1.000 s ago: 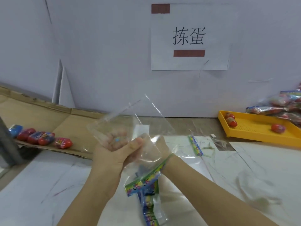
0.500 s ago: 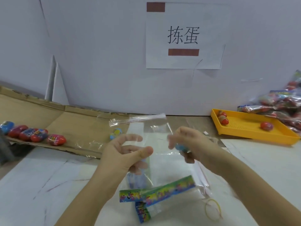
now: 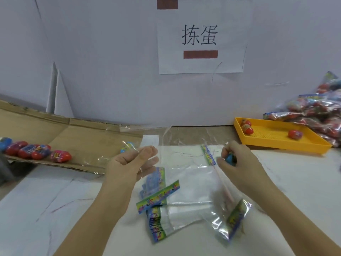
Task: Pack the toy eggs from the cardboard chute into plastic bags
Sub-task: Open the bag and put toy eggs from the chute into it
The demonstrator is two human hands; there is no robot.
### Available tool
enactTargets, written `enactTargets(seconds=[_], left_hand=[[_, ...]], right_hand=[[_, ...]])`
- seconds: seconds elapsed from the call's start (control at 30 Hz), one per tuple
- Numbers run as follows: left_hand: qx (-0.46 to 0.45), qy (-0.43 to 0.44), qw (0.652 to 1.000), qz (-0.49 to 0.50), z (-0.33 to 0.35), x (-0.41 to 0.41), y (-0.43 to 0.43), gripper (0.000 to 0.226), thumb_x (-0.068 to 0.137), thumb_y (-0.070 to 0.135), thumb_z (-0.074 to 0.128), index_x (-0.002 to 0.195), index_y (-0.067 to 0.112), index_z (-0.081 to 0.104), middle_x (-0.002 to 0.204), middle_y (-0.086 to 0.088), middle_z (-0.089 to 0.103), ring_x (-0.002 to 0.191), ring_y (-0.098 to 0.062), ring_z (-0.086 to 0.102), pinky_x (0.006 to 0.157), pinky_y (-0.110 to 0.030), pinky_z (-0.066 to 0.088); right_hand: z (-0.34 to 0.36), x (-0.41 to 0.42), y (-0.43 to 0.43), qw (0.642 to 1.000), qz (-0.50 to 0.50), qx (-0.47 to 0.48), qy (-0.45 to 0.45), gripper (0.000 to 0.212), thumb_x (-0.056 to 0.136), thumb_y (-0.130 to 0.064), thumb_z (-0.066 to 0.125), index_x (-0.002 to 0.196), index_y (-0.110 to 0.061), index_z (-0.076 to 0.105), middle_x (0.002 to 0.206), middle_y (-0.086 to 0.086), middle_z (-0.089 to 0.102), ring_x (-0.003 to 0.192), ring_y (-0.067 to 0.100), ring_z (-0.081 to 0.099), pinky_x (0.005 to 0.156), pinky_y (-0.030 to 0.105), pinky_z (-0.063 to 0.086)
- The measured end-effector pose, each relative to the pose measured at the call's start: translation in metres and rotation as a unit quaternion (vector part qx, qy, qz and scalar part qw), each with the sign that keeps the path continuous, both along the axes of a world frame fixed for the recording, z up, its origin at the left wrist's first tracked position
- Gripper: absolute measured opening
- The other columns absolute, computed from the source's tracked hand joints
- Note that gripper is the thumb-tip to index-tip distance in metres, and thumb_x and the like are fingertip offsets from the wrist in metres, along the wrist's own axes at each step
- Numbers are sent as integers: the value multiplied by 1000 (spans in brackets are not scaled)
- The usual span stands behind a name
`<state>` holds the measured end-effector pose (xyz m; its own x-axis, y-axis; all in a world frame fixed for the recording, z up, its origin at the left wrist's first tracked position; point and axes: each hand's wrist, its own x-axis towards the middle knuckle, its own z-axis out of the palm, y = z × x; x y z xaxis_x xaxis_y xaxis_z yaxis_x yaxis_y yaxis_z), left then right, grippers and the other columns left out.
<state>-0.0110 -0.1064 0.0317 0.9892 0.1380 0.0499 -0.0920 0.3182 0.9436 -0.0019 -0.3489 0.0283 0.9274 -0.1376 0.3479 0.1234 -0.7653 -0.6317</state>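
My left hand (image 3: 132,164) pinches the edge of a clear plastic bag (image 3: 184,156) between thumb and fingers and holds it up over the white table. To its right, my right hand (image 3: 239,163) curls round a blue toy egg (image 3: 230,158) next to the bag's side. The cardboard chute (image 3: 83,137) slopes in from the left. Several red and blue toy eggs (image 3: 36,152) line its front edge. One more blue egg (image 3: 127,147) shows through the bag near the chute's end.
A stack of flat bags with printed headers (image 3: 158,224) lies on the table below my hands, another loose bag (image 3: 234,218) to its right. A yellow tray (image 3: 276,145) with three eggs stands at the right, filled bags (image 3: 317,111) piled behind it. A wall stands close behind.
My hands have moved apart. The right hand has come away from the bag to the right with a blue egg in it. The bag has dropped lower and hangs flatter.
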Motion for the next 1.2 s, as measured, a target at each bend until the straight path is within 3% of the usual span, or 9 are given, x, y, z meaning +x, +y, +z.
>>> enactTargets(seconds=[0.17, 0.33, 0.4, 0.63, 0.73, 0.87, 0.97, 1.1, 1.2], left_hand=[[190, -117, 968, 119, -4, -14, -13, 12, 70, 35, 74, 63, 26, 75, 72, 10, 73, 68, -5, 68, 64, -15, 52], [523, -458, 680, 234, -14, -25, -23, 19, 86, 21, 65, 97, 8, 75, 108, 0, 69, 99, -15, 69, 87, -28, 52], [566, -463, 646, 221, -13, -26, -23, 29, 82, 25, 66, 98, 3, 74, 120, -11, 65, 115, -31, 62, 96, -41, 49], [365, -307, 877, 51, 4, -36, -13, 97, 75, 78, 52, 152, 30, 19, 152, 19, 33, 139, -8, 36, 107, -27, 35], [225, -73, 965, -116, 13, -29, -14, 102, 44, 71, 80, 136, 41, 46, 124, 14, 66, 113, -10, 64, 84, -25, 54], [65, 49, 971, -224, 9, -23, -19, 29, 54, 28, 84, 78, 12, 79, 88, -14, 76, 73, -31, 74, 54, -32, 58], [48, 51, 978, -195, 9, -23, -21, 25, 47, 19, 80, 70, 8, 77, 79, -17, 74, 62, -30, 72, 49, -32, 57], [55, 33, 993, -102, 8, -19, -20, 18, 45, 9, 80, 63, 8, 76, 70, -18, 73, 51, -25, 69, 44, -26, 54], [59, 3, 996, -72, 9, -20, -22, 19, 44, 7, 80, 62, 11, 76, 68, -17, 73, 51, -23, 69, 45, -24, 53]], right_hand=[[27, -33, 33, 905, 224, 356, 69, 29, 69, -27, 82, 66, -25, 54, 68, 4, 49, 45, 5, 39, 41, 17, 35], [29, -59, 74, 876, 240, 405, 105, 36, 61, -48, 82, 83, -26, 64, 60, -13, 51, 41, 0, 39, 40, 10, 33], [28, -54, 72, 881, 188, 430, 63, 9, 78, -24, 74, 75, -18, 68, 52, -13, 49, 40, 0, 39, 40, 9, 30], [36, -34, 37, 867, 235, 403, 176, 25, 83, -3, 60, 67, -16, 74, 53, -5, 53, 42, 11, 36, 38, 20, 28], [34, -31, 35, 855, 286, 382, 203, 13, 79, -11, 64, 72, -16, 74, 50, -6, 48, 40, 11, 35, 37, 19, 29], [25, -30, 39, 889, 243, 348, 171, 21, 86, -7, 60, 75, -19, 74, 53, -6, 47, 42, 10, 35, 39, 21, 29], [24, -29, 41, 900, 191, 378, 104, 11, 81, -14, 69, 87, -22, 71, 57, -8, 52, 43, 10, 38, 40, 21, 34], [27, -27, 37, 809, 165, 563, -26, 41, 56, -2, 49, 92, -23, 47, 87, 6, 42, 57, 17, 43, 45, 27, 40], [24, -36, 41, 826, 240, 495, -123, 45, 66, 1, 52, 88, -39, 53, 83, -9, 54, 58, 10, 49, 51, 25, 47]])
